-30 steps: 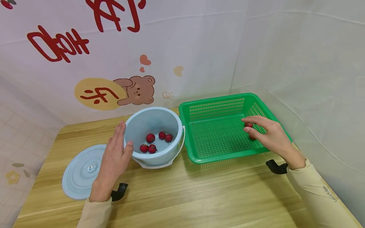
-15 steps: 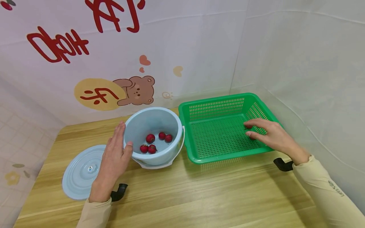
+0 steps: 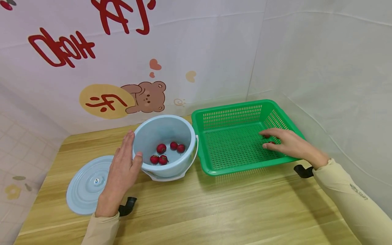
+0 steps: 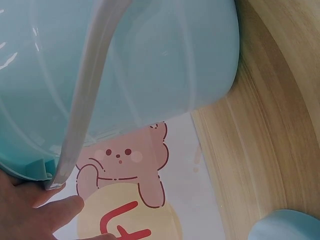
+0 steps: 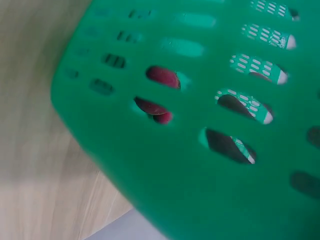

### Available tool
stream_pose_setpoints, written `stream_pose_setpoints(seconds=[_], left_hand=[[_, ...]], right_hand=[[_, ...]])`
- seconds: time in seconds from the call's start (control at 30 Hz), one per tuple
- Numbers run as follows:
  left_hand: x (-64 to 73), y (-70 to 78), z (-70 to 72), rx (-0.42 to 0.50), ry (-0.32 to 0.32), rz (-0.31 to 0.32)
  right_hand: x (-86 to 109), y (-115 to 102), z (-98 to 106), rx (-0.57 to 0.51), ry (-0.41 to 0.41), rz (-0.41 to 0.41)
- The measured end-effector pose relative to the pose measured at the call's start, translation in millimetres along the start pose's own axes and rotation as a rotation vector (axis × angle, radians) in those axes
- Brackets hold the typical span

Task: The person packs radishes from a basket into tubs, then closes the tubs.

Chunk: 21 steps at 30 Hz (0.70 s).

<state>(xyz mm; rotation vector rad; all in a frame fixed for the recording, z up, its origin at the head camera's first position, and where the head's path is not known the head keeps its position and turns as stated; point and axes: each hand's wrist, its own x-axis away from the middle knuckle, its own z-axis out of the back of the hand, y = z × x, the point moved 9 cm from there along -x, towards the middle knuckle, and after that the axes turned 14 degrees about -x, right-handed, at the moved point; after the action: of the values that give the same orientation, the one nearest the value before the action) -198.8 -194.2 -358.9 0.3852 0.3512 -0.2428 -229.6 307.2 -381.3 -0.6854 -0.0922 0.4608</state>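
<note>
Two red fruits point(image 5: 163, 76), down in the green basket point(image 3: 245, 167), right at the fingertip end of my right hand point(image 3: 289, 144): one under the index finger, one by the thumb. Round as far as I see, so no long axis to match. Right hand is clearly nearer. Finger and thumb look spread with a gap; can't tell if they pinch anything, since the fingers cover the contact.

Nearest obstacle: basket's near rim, under the right wrist. Beyond the fingertips, across the basket floor, its far side wall, then the blue bucket point(image 3: 159, 134) just beside, five more fruits point(image 3: 161, 148) inside. Left hand point(image 3: 122, 166) has straight fingers against the bucket's far side; lid point(image 3: 82, 190) under that wrist. Bucket handle point(image 3: 169, 178) hangs down.
</note>
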Motion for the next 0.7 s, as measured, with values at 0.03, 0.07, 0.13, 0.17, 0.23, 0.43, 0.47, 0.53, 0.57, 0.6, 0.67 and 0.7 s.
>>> stream_pose_setpoints(seconds=[0.03,0.07,0.13,0.17,0.23,0.43,0.47,0.53,0.57,0.6,0.67,0.7], left_hand=[[-0.2,-0.1,-0.1,-0.001,-0.001,0.000],[-0.3,-0.2,-0.1,-0.002,-0.002,0.000],[-0.5,-0.4,-0.2,-0.003,-0.005,-0.001],[-0.7,-0.4,-0.3,-0.005,-0.006,-0.001],[-1.0,-0.4,-0.4,-0.007,-0.009,-0.001],[-0.9,-0.7,-0.9,-0.008,-0.012,0.002],[-0.8,-0.7,-1.0,-0.008,-0.013,0.001],[-0.7,-0.8,-1.1,-0.008,-0.013,-0.001],[-0.7,-1.0,-1.1,-0.006,-0.013,-0.001],[-0.6,-1.1,-1.0,-0.006,-0.012,-0.002],[-0.6,-1.2,-1.0,-0.005,-0.011,-0.004],[-0.5,-1.3,-0.9,-0.003,-0.010,-0.005]], right_hand=[[-1.2,1.1,-0.2,-0.014,-0.010,-0.013],[-2.2,2.6,-0.5,-0.026,-0.021,-0.028],[-4.1,5.2,-2.2,-0.052,-0.049,-0.053],[-4.7,6.4,-3.1,-0.066,-0.062,-0.069],[-5.3,9.1,-5.2,-0.084,-0.090,-0.096],[-7.1,16.3,-11.6,-0.111,-0.166,-0.149],[-7.4,17.6,-12.3,-0.111,-0.174,-0.154],[-8.1,19.6,-13.6,-0.116,-0.188,-0.162],[-8.2,20.9,-14.1,-0.120,-0.194,-0.170],[-8.3,21.8,-14.7,-0.123,-0.199,-0.176],[-8.6,22.9,-16.0,-0.133,-0.209,-0.181],[-8.6,23.4,-16.5,-0.137,-0.212,-0.185]])
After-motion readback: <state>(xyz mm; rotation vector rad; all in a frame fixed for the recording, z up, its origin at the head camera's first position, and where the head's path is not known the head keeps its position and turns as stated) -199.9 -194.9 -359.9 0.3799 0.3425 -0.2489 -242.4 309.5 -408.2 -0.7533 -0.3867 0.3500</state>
